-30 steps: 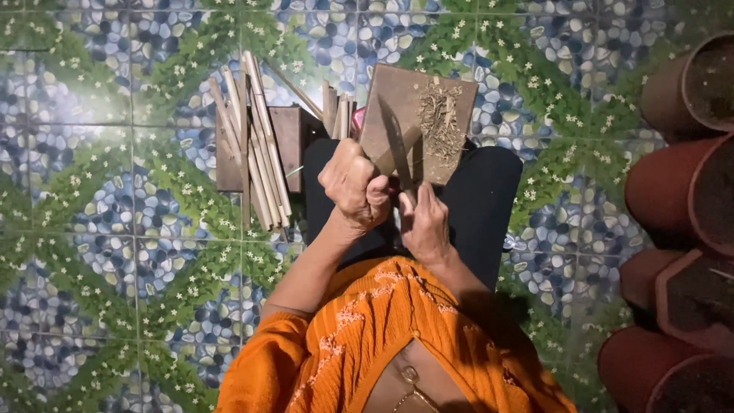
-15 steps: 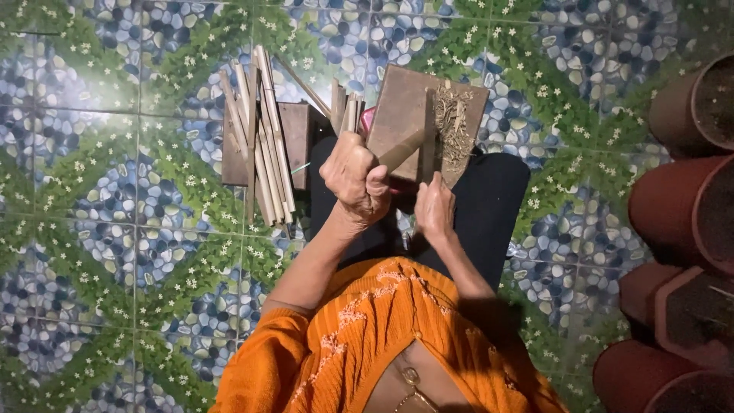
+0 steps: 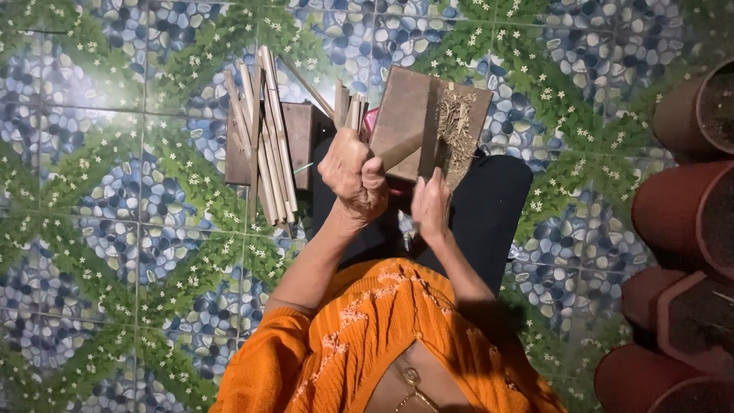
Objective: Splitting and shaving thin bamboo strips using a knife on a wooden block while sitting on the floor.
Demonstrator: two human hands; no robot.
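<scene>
My left hand is closed around a wooden tool handle that reaches right across a brown wooden board resting on my black-clad lap. My right hand sits just right of it at the board's near edge, pinching a thin dark strip that stands against the board. Pale fibrous shavings lie on the board's right half. Whether the tool has a blade is hidden by my hands.
A bundle of long pale bamboo strips lies across a dark wooden block left of my lap. Short sticks stand behind my left hand. Reddish clay pots line the right edge. The floor is patterned blue and green tile.
My right hand has crept a little up toward the board's edge. The tool handle in my left hand has tilted flatter. The strips and block have not moved.
</scene>
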